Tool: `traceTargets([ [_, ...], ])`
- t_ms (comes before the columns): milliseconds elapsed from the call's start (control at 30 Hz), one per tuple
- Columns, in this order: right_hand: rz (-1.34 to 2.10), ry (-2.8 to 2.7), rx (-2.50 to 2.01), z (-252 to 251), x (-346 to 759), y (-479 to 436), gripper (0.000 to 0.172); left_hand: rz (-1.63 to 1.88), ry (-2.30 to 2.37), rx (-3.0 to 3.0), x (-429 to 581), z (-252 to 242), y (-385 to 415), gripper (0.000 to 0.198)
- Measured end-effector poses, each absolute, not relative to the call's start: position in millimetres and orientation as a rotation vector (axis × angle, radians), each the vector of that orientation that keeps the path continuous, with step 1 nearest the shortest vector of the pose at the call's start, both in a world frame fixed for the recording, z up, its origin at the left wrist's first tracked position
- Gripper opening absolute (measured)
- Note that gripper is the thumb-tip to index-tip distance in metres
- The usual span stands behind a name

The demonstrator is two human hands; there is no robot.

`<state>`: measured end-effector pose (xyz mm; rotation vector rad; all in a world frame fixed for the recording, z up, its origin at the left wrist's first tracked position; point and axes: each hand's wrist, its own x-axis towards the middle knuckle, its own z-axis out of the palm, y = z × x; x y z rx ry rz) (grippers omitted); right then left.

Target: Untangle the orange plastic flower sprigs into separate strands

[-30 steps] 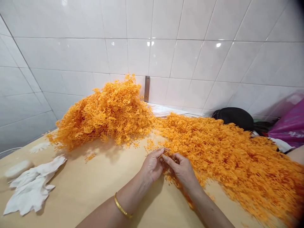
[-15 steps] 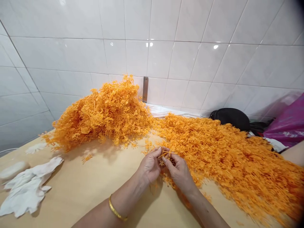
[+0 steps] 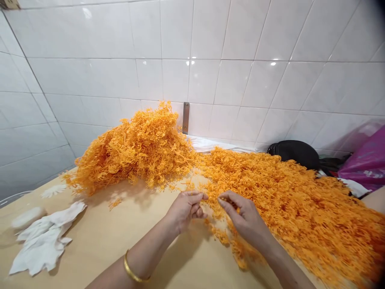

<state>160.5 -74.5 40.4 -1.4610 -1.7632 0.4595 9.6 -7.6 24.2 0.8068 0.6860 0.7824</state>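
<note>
Two big heaps of small orange plastic flower pieces lie on a tan table [image 3: 99,241]: a tall heap [image 3: 135,148] at the back left and a wide flat heap [image 3: 294,200] on the right. My left hand [image 3: 185,208], a gold bangle [image 3: 132,273] on its wrist, has its fingers curled and pinched at the flat heap's left edge. My right hand [image 3: 243,216] hovers just right of it, fingertips pinched on a small orange piece I can barely make out. A narrow gap separates the two hands.
White cloth gloves [image 3: 45,237] lie at the left of the table, with a white flower piece [image 3: 52,189] behind them. A black bag [image 3: 293,153] and a magenta plastic bag [image 3: 365,160] sit at the back right. White tiled walls [image 3: 210,60] close the corner.
My hands, pressed together on an orange piece before, have drawn apart; the right one moved to the right. The camera tilted slightly.
</note>
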Motion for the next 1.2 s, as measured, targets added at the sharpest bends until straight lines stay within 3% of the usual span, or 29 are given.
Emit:
traceTargets([
  [133,-0.018,-1.789,-1.724,23,192,-75,0.025,0.702,0.828,1.036,3,23,-24,0.016],
  [233,-0.193,-1.816,-1.764,16,199,-86,0.025,0.676,0.942,1.236,-1,22,-33,0.017],
  [633,-0.161,-1.664,-1.806,-8,186,-173,0.023,0.511,1.051,1.954,-43,7,-84,0.032],
  [867,-0.029,-1.801,-1.763,-32,187,-164,0.036,0.375,1.032,2.249,-57,10,-105,0.027],
  [1067,0.176,-1.259,-1.92,-30,211,-182,0.025,0.363,0.998,2.277,-66,23,-108,0.017],
  [1200,0.159,-1.286,-1.925,-22,200,-201,0.023,0.315,0.957,2.138,-83,35,-113,0.012],
])
